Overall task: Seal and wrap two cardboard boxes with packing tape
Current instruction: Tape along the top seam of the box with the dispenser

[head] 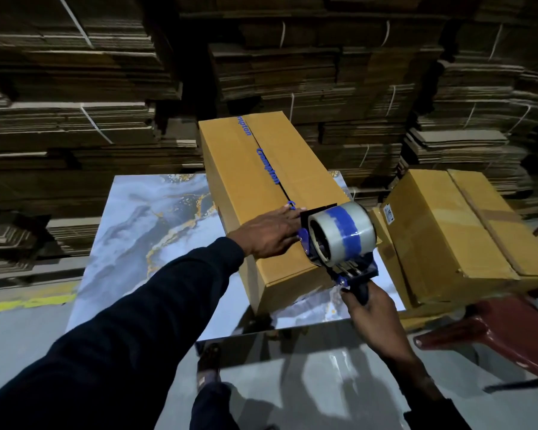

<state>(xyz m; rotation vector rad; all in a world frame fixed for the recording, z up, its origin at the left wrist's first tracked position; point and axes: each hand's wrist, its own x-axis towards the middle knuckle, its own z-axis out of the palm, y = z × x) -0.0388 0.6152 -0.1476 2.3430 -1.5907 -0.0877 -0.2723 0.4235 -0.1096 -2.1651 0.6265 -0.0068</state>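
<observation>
A long tan cardboard box [261, 169] with blue lettering lies on a marble-patterned table [143, 218], its top flaps closed along a centre seam. My left hand [271, 234] rests flat, fingers spread, on the box's near top. My right hand [370, 308] grips the handle of a blue tape dispenser [342, 240] holding a roll of clear tape with a blue band. The dispenser's front sits on the box's near end, over the seam. A second tan box [448, 231] lies to the right, with tape across its top.
Tall stacks of flattened cardboard [75, 88] bound with string fill the background. A red plastic chair [503, 330] stands at the right, beside the second box. The grey floor [308, 383] shows below, with a yellow stripe at the left.
</observation>
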